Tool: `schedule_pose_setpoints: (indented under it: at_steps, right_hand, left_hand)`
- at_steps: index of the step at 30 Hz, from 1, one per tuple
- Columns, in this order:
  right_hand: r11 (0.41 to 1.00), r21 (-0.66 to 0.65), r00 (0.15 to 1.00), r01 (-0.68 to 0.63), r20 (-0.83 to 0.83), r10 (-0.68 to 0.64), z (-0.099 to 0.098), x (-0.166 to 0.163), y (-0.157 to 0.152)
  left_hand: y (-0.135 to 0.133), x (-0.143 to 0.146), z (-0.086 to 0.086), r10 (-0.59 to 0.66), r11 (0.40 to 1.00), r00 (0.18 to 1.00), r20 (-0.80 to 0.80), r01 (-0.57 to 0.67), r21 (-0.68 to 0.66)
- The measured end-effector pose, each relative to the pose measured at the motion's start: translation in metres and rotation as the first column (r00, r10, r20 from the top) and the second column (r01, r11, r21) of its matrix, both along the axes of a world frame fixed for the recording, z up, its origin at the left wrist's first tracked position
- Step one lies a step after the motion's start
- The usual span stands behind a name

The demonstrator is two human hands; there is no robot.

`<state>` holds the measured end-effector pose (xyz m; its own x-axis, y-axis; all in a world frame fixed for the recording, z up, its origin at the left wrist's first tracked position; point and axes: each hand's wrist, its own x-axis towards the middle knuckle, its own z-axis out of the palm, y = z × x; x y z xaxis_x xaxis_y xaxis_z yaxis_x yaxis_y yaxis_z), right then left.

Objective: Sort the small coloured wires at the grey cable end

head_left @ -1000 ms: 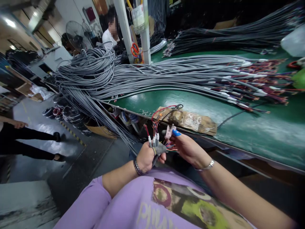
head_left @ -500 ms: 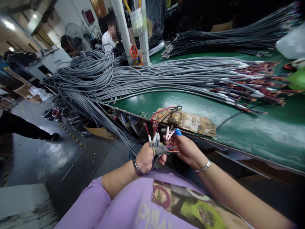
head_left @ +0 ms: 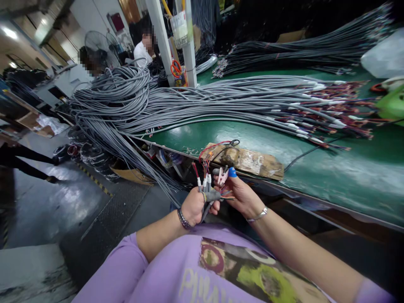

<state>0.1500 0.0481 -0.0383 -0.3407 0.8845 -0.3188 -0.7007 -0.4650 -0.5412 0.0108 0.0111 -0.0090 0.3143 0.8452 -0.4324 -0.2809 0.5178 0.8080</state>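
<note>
My left hand [head_left: 193, 206] is closed in a fist around the end of a grey cable [head_left: 212, 196], in front of my chest. Several thin wires with white sleeves and red tips [head_left: 203, 179] stick up out of that fist. My right hand [head_left: 240, 194], with blue tape on one fingertip, pinches a small pale clip [head_left: 222, 175] right beside those wire ends. Coloured wire strands fan out between the two hands. Both hands hover below the edge of the green table [head_left: 331, 172].
A big heap of grey cables [head_left: 189, 101] lies across the table and droops off its left end. A taped cardboard piece [head_left: 249, 159] with red and black leads sits at the near edge. A white post [head_left: 189, 50] stands behind. People sit further back, and someone's legs show at far left.
My hands stay together on the wires with only a slight shift. The view has drifted a little, and the legs at far left have moved further out of sight.
</note>
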Motion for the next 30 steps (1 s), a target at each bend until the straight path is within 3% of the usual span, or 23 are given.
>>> schedule_pose_setpoints:
  at_steps: [9,21,30]
  right_hand:
    - [0.994,0.044,0.995,-0.102,-0.009,0.103,0.008,0.008,-0.009]
    - [0.997,0.071,0.985,-0.030,0.173,0.018,0.014,0.009,-0.009]
    - [0.993,0.101,0.994,-0.055,0.105,0.044,0.007,0.009,-0.004]
  left_hand:
    - [-0.017,-0.001,0.006,0.036,0.997,0.998,-0.055,-0.032,0.073]
    - [-0.020,0.007,0.012,0.152,0.979,0.987,-0.049,-0.143,0.148]
    - [-0.013,0.008,0.005,0.166,0.978,0.983,-0.075,-0.154,0.142]
